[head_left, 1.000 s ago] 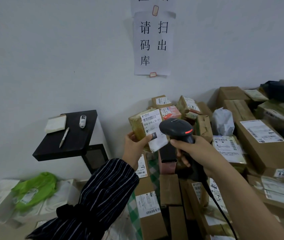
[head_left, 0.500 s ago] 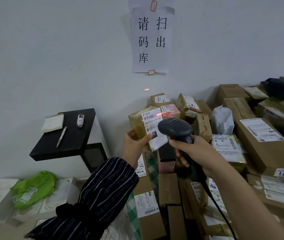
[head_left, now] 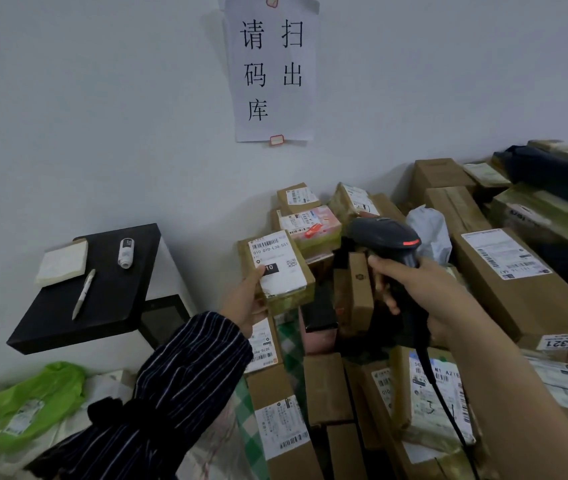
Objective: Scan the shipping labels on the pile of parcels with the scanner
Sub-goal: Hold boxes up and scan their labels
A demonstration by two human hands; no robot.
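Hidden or unclear: the right hand (head_left: pixel 410 289) is wrapping round the grip of the black handheld barcode scanner (head_left: pixel 384 237), so most of the handle is hiding under the fingers. The scan window is facing away from the camera. The black scanner cable (head_left: pixel 445 400) is running down over the boxes and leaving the frame at the bottom edge. The left thumb is covering part of a black block on the label, leaving only "10" showing. Print on the far-right parcels is blurring out.

Task item: the left hand (head_left: pixel 246 304), coming out of a dark pin-striped sleeve (head_left: pixel 178 386), is gripping a small box parcel wrapped in yellowish-brown tape (head_left: pixel 293 301) at its lower left corner. It is holding the parcel up above the pile of brown cardboard parcels (head_left: pixel 327 386), label side toward the camera. The scanner head is sitting to the right of it, not touching, a red strip showing on its side.

Writing: the white shipping label (head_left: pixel 272 252) is showing a barcode, "010 010 L30 551" and a QR code. A white tag (head_left: pixel 561 342) on a right-hand box is reading "6321", upside down. The white paper notice (head_left: pixel 272 71) taped to the wall is reading 请扫码出库, and the frame is cutting off its top.
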